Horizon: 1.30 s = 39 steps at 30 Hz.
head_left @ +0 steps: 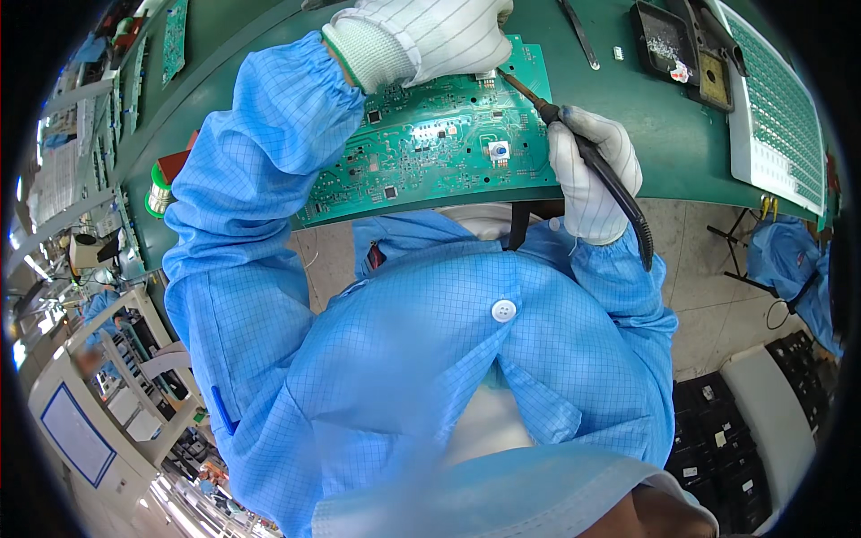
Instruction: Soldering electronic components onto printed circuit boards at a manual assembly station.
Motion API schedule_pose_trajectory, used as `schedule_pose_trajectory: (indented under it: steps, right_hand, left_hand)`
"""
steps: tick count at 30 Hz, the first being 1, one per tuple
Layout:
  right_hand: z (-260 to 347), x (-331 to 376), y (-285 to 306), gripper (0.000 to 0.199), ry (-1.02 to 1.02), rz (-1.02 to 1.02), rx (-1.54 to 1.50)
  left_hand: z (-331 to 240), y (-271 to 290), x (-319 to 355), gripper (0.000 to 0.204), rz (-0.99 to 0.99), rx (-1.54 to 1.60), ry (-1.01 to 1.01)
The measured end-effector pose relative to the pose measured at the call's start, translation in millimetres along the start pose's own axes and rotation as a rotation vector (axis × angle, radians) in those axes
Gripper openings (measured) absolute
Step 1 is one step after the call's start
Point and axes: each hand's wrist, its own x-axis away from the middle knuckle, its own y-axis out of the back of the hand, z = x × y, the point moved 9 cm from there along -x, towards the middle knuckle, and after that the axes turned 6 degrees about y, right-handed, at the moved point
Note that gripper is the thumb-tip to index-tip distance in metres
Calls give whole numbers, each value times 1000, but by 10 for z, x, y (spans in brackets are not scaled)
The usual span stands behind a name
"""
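A large green circuit board [430, 170] lies on the green bench mat, dotted with small chips and connectors. My right hand [596, 166], in a white striped glove, is wrapped round a soldering iron [592, 154]. The iron's tip meets the board's far edge beside a small white-and-metal component [485, 75]. Over that far edge is my left hand [439, 40], also gloved, its fingers curled closed right by the component. Whatever those fingers hold is hidden. Nearer me on the board stands a white square part with a blue centre [499, 151].
Right of the board lie tweezers [579, 34], a loose white component [618, 54], a black tray [662, 40] with bits in it and an iron stand [713, 85]. A white tray with a green grid [776, 117] is at far right. A solder spool [159, 194] stands left.
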Motion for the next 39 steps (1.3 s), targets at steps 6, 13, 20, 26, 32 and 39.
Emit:
schedule_pose_trajectory:
  steps: [6, 13, 20, 26, 32, 39]
  right_hand:
    - [-26, 0, -9, 23, -31, 2, -37]
    - [-15, -3, -24, 23, -31, 22, -15]
    - [33, -12, -14, 23, 30, 26, 31]
    - [67, -25, -21, 23, 70, 19, 25]
    - [71, -21, -29, 24, 105, 7, 12]
    - [94, -7, -59, 26, 144, 20, 45]
  left_hand:
    - [2, -83, -65, 24, 41, -93, 11]
    - [-50, -66, -41, 26, -28, -132, -64]
    - [-23, -150, -73, 27, -24, -168, -76]
    - [117, -148, 68, 31, -126, -128, -91]
    - [431, -549, 124, 25, 176, -187, 46]
    - [480, -550, 101, 35, 194, -61, 253]
